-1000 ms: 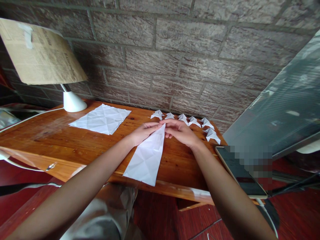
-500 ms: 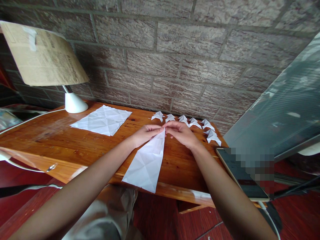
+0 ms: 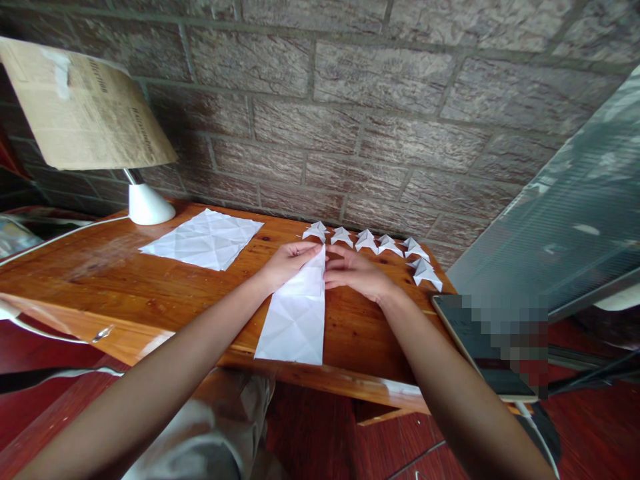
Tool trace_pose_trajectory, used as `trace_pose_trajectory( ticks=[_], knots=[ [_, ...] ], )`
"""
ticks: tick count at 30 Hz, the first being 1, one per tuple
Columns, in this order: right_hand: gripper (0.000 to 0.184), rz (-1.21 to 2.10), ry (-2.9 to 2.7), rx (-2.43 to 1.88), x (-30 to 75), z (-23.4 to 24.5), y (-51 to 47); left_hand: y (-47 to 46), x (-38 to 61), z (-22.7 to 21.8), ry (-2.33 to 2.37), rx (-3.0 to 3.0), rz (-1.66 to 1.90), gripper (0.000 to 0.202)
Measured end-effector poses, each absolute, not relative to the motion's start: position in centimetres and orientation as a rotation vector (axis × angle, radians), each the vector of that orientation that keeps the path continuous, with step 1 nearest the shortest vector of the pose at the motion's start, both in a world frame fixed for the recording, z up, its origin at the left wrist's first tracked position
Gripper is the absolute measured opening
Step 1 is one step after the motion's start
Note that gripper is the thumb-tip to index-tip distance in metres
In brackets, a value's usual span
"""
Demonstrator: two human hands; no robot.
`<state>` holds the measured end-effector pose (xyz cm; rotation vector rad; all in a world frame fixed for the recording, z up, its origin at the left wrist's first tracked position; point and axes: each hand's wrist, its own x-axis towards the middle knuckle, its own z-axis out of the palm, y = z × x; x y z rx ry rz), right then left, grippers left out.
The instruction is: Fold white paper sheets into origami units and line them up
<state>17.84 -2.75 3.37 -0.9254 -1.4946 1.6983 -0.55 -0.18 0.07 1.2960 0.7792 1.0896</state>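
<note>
A creased white sheet of paper [image 3: 293, 327], folded into a long strip, lies on the desk in front of me. My left hand [image 3: 290, 263] grips its far end, thumb on top near the upper right corner. At the strip's right edge is my right hand [image 3: 357, 272], its fingers stretched and slightly apart; the fingertips are at or just against the paper, and I cannot tell whether they touch it. The lower half of the strip lies uncovered and shows crossing crease lines.
Several folded white paper shapes [image 3: 367, 241] line the back of the wooden desk [image 3: 200, 300]. Creased paper sheets [image 3: 207, 240] lie at the left, beside a lamp [image 3: 150, 205] with a newsprint shade. A tablet-like device [image 3: 480, 353] sits at the right edge. Behind is a brick wall [image 3: 325, 127].
The paper strip has turned straighter, its near end shifting away from me and to the right. My right hand has let go of the far tip and moved down along the right edge.
</note>
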Motion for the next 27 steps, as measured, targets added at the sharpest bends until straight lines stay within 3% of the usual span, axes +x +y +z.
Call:
trace_pose_trajectory(
  ticks=[10, 15, 20, 27],
  knots=[
    [0.044, 1.446, -1.408, -1.017, 18.2, 3.5, -2.0, -0.7, -0.6, 0.6, 0.815, 1.663, 1.231, 0.049],
    [0.037, 1.302, -1.245, -1.074, 19.0, 3.4, -1.2, -1.0, -1.1, 0.4, 0.786, 2.108, 1.224, 0.074],
    [0.037, 1.286, -1.275, -1.083, 18.8, 3.1, -1.0, -0.8, -1.3, 0.0, 0.998, 2.261, 1.214, 0.040],
    [0.028, 1.219, -1.225, -1.028, 19.0, 3.3, -0.6, -0.4, -0.8, -0.3, 1.012, 1.833, 1.282, 0.047]
  ],
)
